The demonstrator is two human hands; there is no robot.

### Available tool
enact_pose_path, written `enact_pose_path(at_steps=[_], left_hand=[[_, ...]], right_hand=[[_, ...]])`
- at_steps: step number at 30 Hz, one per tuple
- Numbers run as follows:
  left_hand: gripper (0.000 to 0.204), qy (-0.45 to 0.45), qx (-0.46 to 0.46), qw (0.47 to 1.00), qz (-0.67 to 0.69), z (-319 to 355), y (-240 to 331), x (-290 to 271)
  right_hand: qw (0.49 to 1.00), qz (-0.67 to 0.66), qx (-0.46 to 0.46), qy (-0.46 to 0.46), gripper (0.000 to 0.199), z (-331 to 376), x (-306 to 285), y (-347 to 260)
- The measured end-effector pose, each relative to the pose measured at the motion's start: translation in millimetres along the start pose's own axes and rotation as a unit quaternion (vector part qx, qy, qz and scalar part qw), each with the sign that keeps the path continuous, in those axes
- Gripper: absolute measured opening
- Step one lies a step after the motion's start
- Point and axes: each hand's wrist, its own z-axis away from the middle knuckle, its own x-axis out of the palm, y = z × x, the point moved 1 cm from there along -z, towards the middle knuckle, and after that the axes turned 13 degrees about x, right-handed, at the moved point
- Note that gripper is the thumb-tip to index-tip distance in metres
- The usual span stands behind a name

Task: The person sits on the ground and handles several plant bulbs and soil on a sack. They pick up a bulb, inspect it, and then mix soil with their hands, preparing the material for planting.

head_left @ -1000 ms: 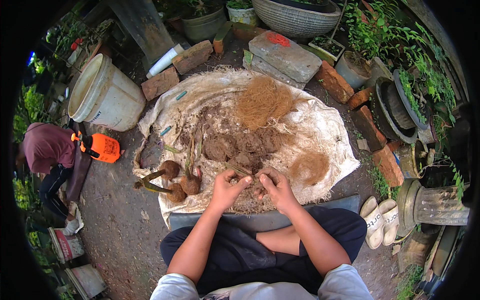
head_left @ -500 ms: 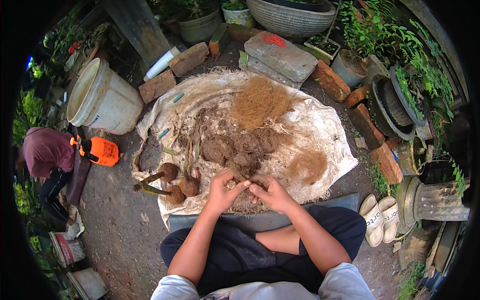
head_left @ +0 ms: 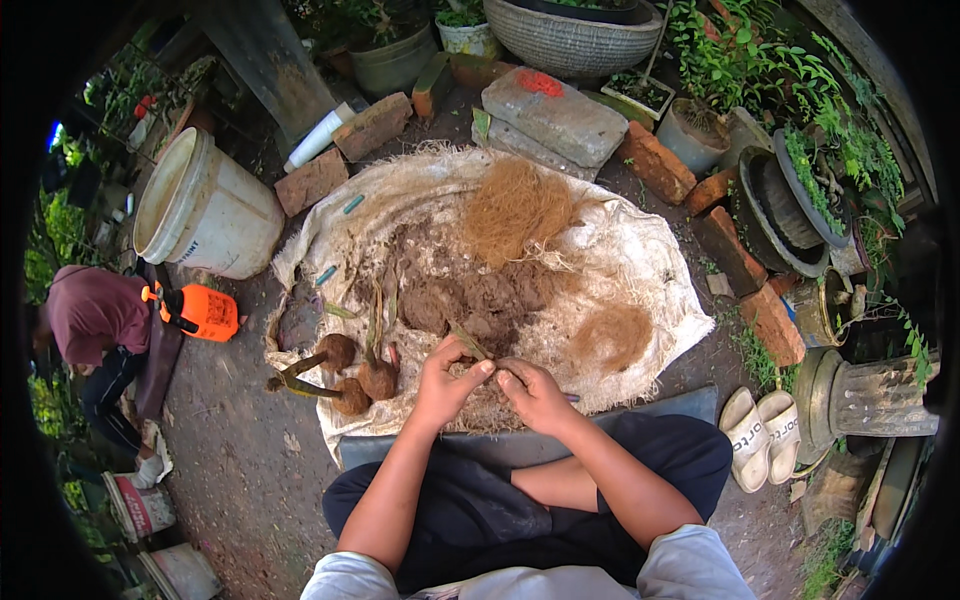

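Note:
I sit cross-legged at the near edge of a white woven sack sheet [head_left: 640, 260] spread on the ground. My left hand [head_left: 447, 382] and my right hand [head_left: 532, 392] meet just above it, both pinching a thin dry plant strip [head_left: 470, 343] and a tuft of brown fibre. A mound of brown soil clumps [head_left: 480, 300] lies just beyond my fingers. Farther back sits a heap of tan coconut fibre [head_left: 515, 208], with a smaller fibre pile [head_left: 612, 335] to the right. Three soil-wrapped plant balls [head_left: 352, 378] lie to the left of my left hand.
A white bucket [head_left: 200, 210] lies tipped at the left beside an orange sprayer [head_left: 200, 312]. Bricks [head_left: 372, 125] and a concrete block [head_left: 555, 115] ring the sheet's far side, pots [head_left: 790, 200] crowd the right, white sandals [head_left: 758, 438] lie near my right knee. Another person [head_left: 95, 330] crouches at far left.
My hands have drawn closer together and lifted slightly off the sheet, now pinching the plant strip between them. The rest is unchanged.

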Motion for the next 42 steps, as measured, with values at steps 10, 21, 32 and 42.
enact_pose_path(at_steps=[10, 21, 32, 42], left_hand=[[0.019, 0.074, -0.058, 0.995, 0.040, 8.1, -15.5, 7.1], [0.014, 0.113, -0.123, 0.980, 0.111, 10.7, -1.5, 16.9], [0.016, 0.102, -0.258, 0.892, 0.356, 7.0, -11.9, 6.2], [0.019, 0.126, -0.262, 0.873, 0.392, 7.4, -6.8, 12.3]], right_hand=[[0.994, -0.010, -0.055, 0.092, 0.040, 4.1, 4.6, -8.4], [0.991, 0.018, -0.076, 0.112, 0.038, 1.9, -4.8, -13.1], [0.997, -0.062, -0.042, -0.025, 0.036, 15.8, -4.2, -23.0], [0.992, 0.004, -0.121, 0.044, 0.037, 13.7, -1.9, -25.7]])
